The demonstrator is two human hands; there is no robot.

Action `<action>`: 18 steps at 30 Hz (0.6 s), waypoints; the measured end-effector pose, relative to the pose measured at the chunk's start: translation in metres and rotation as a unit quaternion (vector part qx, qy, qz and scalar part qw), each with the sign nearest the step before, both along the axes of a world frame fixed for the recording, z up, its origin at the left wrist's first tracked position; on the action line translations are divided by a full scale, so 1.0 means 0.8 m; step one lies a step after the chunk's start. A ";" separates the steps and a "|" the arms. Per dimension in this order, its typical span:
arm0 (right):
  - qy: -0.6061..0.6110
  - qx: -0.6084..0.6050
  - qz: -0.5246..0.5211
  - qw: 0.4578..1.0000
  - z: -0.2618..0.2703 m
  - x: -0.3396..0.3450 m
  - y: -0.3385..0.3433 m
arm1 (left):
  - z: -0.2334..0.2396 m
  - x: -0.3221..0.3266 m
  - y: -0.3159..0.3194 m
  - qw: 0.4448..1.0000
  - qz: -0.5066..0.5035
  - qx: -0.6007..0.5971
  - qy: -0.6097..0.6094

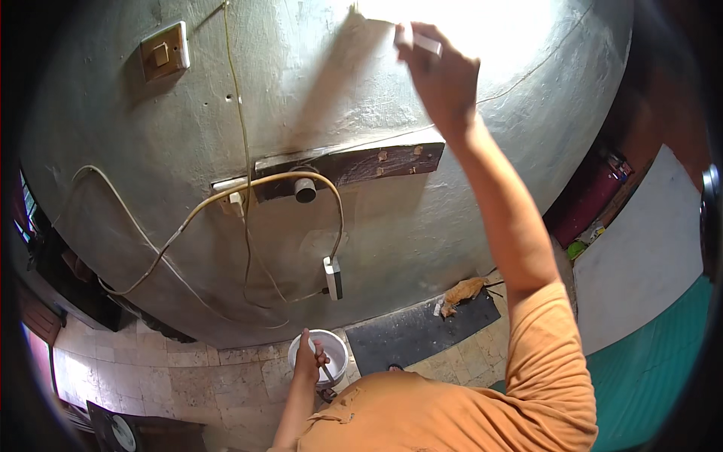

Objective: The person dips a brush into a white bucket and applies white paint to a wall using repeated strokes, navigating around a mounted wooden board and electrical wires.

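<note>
My right hand [443,73] is raised high against the grey plastered wall [390,220], closed around a pale-handled tool [426,44] whose blade reaches left to the wall; bright glare and blur hide its exact kind. Low in front of me, my left hand [312,357] grips a thin tool [326,373] with a dark shaft, over or at the white bucket [337,353]. Whether that hand also touches the bucket's rim cannot be told. A dark shadow slants down the wall from the raised tool.
A light switch [161,53], hanging cables, a plugged socket [232,200], a power strip [333,278] and a wooden board [390,161] with a protruding pipe [305,190] are on the wall. An orange cat [466,291] lies on the dark mat [423,339].
</note>
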State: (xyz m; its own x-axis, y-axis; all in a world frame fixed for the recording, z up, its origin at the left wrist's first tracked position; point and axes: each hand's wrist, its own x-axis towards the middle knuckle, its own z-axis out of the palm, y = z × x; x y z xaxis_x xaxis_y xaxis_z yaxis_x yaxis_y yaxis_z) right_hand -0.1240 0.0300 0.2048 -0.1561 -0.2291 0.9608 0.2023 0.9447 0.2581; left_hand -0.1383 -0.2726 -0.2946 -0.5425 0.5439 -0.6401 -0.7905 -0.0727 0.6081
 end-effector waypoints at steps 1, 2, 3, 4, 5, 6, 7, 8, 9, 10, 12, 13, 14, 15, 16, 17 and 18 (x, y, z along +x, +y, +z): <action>-0.023 -0.084 0.038 0.995 -0.032 0.002 -0.011 | 0.006 -0.001 0.001 1.000 -0.001 -0.011 -0.012; -0.031 -0.091 0.069 0.993 -0.060 0.009 -0.016 | 0.014 0.002 0.003 1.000 -0.006 -0.012 0.002; -0.025 -0.129 0.148 0.980 -0.089 0.010 -0.009 | 0.013 0.001 0.006 0.999 -0.017 -0.018 0.029; -0.047 -0.162 0.153 0.974 -0.110 0.020 -0.019 | 0.021 0.001 0.007 0.999 -0.016 -0.014 0.032; -0.060 -0.179 0.193 0.963 -0.124 0.032 -0.029 | 0.028 0.002 0.009 0.999 -0.016 -0.009 0.034; -0.045 -0.221 0.230 0.947 -0.144 0.038 -0.026 | 0.032 0.002 0.012 0.999 -0.017 -0.011 0.036; -0.073 -0.264 0.243 0.931 -0.159 0.057 -0.024 | 0.035 0.001 0.015 0.999 -0.015 0.002 0.039; -0.086 -0.320 0.333 0.883 -0.175 0.070 -0.027 | 0.036 0.000 0.016 0.999 -0.013 0.013 0.041; -0.103 -0.347 0.337 0.869 -0.188 0.086 -0.038 | 0.039 0.000 0.015 0.999 -0.008 0.007 0.039; -0.123 -0.394 0.345 0.843 -0.201 0.107 -0.047 | 0.048 0.000 0.020 0.999 -0.009 0.016 0.034; -0.156 -0.520 0.403 0.737 -0.238 0.139 -0.055 | 0.067 0.002 0.029 0.999 -0.013 0.025 0.024; -0.183 -0.566 0.406 0.694 -0.257 0.150 -0.057 | 0.066 0.003 0.030 0.999 -0.018 0.028 0.039; -0.208 -0.610 0.388 0.660 -0.272 0.155 -0.056 | 0.068 0.000 0.034 0.998 -0.023 0.036 0.038; -0.233 -0.656 0.366 0.618 -0.290 0.163 -0.056 | 0.070 0.000 0.035 0.998 -0.027 0.038 0.032; -0.266 -0.683 0.338 0.591 -0.313 0.170 -0.051 | 0.075 0.000 0.040 0.998 -0.031 0.037 0.032; -0.273 -0.700 0.333 0.570 -0.335 0.175 -0.049 | 0.084 0.001 0.046 0.998 -0.036 0.033 0.032; -0.300 -0.703 0.314 0.564 -0.356 0.180 -0.049 | 0.091 0.001 0.050 0.998 -0.050 0.032 0.036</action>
State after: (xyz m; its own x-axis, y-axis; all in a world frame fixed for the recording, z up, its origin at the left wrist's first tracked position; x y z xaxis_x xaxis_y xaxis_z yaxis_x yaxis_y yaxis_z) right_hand 0.0199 -0.0092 -0.0799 -0.8614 0.5015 0.0804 -0.0116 0.1388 -0.9903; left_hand -0.1373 -0.2325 -0.2216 -0.5268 0.6367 -0.5631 -0.7500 -0.0363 0.6605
